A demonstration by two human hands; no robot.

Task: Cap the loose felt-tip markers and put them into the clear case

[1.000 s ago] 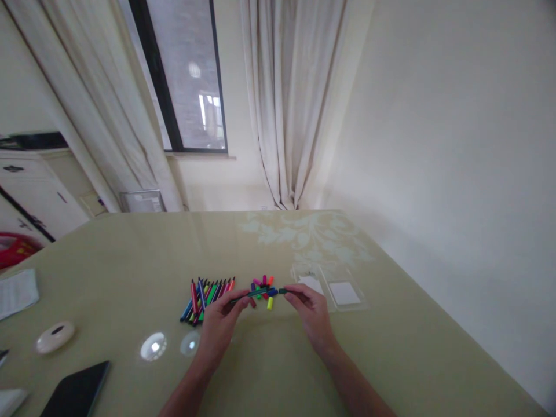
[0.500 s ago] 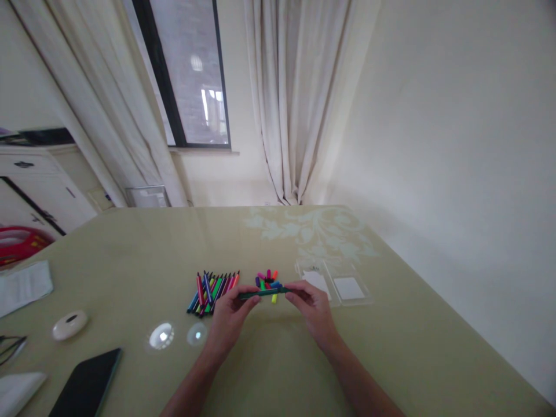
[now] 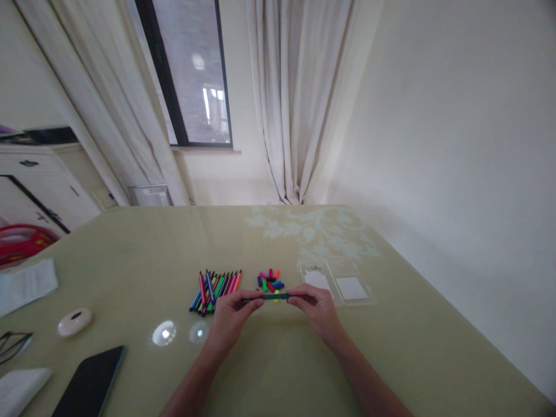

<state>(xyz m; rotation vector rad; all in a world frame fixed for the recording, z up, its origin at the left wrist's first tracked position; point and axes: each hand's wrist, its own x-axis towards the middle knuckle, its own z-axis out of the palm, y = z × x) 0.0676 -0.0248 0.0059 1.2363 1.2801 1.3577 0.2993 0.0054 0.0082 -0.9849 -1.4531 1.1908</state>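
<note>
A dark green felt-tip pen (image 3: 274,296) lies level between my two hands above the table. My left hand (image 3: 232,318) pinches its left end between thumb and fingers. The other end is pinched by my right hand (image 3: 316,308); both tips are hidden by fingers. Just beyond the left hand is a spread of uncapped felt-tip pens (image 3: 221,286) in many colours, their dark tips pointing away from me. Behind the held pen lies a small heap of coloured pen caps (image 3: 270,280), with a yellow-green one partly covered by the pen.
An open clear plastic case (image 3: 367,292) with white card inserts lies beyond my right hand. To the left are a black tablet-like slab (image 3: 89,382), a white oval device (image 3: 75,322), glasses (image 3: 15,346) and a folded cloth or paper (image 3: 28,286). A wall borders the table's right side.
The green pen has come slightly lower and turned from a small tilt to nearly level. Both hands keep their pinch on it. The view has shifted a little.
</note>
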